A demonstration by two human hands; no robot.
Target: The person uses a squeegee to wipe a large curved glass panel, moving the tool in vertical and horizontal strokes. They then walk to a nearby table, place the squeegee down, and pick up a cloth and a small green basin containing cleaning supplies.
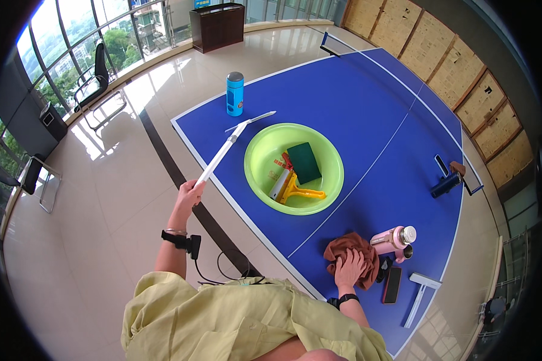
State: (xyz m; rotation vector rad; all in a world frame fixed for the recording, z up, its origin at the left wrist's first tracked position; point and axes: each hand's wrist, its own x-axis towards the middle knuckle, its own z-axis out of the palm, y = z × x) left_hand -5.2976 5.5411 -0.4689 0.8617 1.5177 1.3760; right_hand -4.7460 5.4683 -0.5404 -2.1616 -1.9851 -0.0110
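Note:
My left hand grips the white handle of a squeegee, whose head reaches over the near left corner of a blue table-tennis table. On the right, my right hand rests on a crumpled reddish-brown cloth; its fingers are spread over the fabric. Between the two hands stands a light green plastic basin. Inside it lie a dark green scouring pad, a yellow-handled scraper or squeegee and a red-handled tool, partly hidden under the pad.
A blue bottle stands beyond the squeegee head. Right of the cloth are a pink thermos, a phone and a white T-shaped squeegee. A dark bottle lies near the net. Chairs stand by the windows.

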